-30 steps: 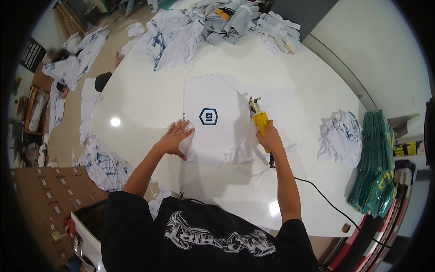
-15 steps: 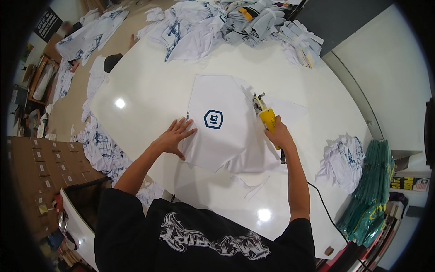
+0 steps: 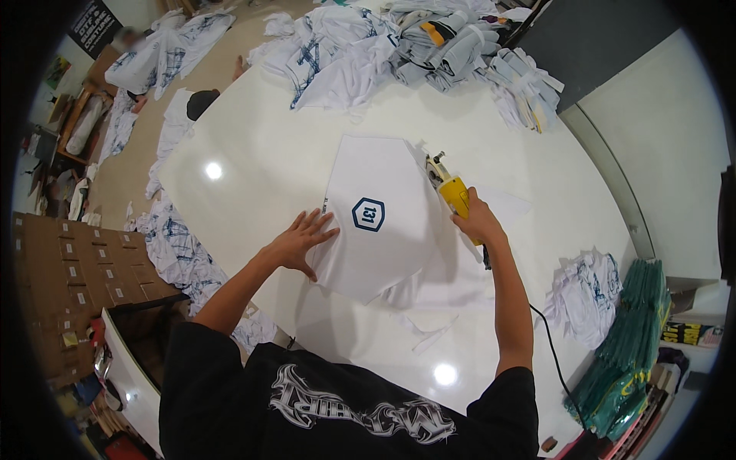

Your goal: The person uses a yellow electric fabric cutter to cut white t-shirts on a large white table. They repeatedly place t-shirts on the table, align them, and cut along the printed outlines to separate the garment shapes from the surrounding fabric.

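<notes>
A white fabric panel (image 3: pixel 376 257) with a dark blue hexagon mark lies flat before me on the white table (image 3: pixel 253 153). Spread over its left edge, my left hand (image 3: pixel 301 242) presses down with fingers apart. My right hand (image 3: pixel 480 221) is wrapped around a yellow electric rotary fabric cutter (image 3: pixel 455 196), whose cutting head is at the panel's far right edge. More white cloth (image 3: pixel 452 280) shows beneath and right of the panel. The cutter's blade is too small to make out.
A black cord (image 3: pixel 548 330) trails from the cutter toward the near right. White offcuts (image 3: pixel 433 335) lie near me. Garment piles (image 3: pixel 349 46) and grey bundles (image 3: pixel 441 50) fill the far edge. White pieces (image 3: pixel 586 295) and green plastic-wrapped packs (image 3: pixel 636 330) sit right; boxes (image 3: pixel 69 268) stand left.
The cutter in my right hand has moved farther along the panel's right edge, toward its far end. My left hand stays on the left edge. The whole view has shifted slightly.
</notes>
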`<state>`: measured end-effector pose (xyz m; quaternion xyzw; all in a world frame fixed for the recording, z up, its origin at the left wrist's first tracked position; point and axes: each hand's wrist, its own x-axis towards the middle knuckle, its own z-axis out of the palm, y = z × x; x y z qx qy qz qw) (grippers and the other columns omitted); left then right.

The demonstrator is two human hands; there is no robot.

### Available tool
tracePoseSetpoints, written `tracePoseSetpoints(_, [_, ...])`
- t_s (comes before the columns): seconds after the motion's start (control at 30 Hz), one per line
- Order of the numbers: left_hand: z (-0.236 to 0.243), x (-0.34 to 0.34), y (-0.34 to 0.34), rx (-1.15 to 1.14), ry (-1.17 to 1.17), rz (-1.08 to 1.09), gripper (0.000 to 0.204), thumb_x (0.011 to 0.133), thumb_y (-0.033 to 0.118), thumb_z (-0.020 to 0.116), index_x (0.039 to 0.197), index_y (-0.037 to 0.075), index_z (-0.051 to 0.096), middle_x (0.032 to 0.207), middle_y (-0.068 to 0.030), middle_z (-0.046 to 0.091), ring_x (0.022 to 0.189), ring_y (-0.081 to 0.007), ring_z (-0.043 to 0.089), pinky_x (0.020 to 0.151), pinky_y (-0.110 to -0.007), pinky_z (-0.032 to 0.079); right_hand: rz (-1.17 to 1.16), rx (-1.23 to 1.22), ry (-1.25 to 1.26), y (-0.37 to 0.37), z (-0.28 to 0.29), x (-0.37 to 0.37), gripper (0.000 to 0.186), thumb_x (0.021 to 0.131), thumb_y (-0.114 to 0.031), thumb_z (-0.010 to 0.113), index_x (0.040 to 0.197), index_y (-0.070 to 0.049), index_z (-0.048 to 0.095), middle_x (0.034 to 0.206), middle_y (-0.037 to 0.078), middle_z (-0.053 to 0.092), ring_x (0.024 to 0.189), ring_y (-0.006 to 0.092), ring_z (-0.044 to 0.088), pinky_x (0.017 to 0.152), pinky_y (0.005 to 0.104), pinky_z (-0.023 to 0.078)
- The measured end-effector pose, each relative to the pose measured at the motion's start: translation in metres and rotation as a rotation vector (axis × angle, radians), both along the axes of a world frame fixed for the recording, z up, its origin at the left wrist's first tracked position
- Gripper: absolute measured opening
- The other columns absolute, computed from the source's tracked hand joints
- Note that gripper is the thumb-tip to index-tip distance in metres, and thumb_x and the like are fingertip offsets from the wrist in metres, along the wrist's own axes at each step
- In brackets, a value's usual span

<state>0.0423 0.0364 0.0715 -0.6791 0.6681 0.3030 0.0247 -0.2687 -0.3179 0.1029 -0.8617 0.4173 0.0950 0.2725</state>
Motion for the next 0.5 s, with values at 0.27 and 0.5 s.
tracePoseSetpoints(0.27, [-0.001, 0.0, 0.001, 0.002, 0.008, 0.013, 0.143, 0.048, 0.052, 0.1, 0.167, 0.031, 0.025, 0.176, -0.0095, 0.009, 0.162, -0.0361, -0.001, 0.133, -0.055, 0.004, 0.024, 0.026, 0.006, -0.013, 0.006, 0.036, 0.078, 0.082, -0.025, 0.073, 0.142, 0.006, 0.035, 0.117, 0.035, 0.066, 0.11, 0.0474, 0.067, 0.094, 0.0508, 0.056])
tracePoseSetpoints(0.5, [0.001, 0.002, -0.001, -0.001, 0.011, 0.002, 0.142, 0.048, 0.055, 0.099, 0.167, 0.03, 0.026, 0.176, -0.0108, 0.009, 0.162, -0.0378, -0.001, 0.132, -0.057, 0.004, 0.048, -0.004, 0.023, -0.024, 0.005, 0.065, 0.08, 0.082, -0.026, 0.074, 0.143, 0.007, 0.034, 0.117, 0.035, 0.067, 0.108, 0.0468, 0.069, 0.093, 0.0504, 0.058])
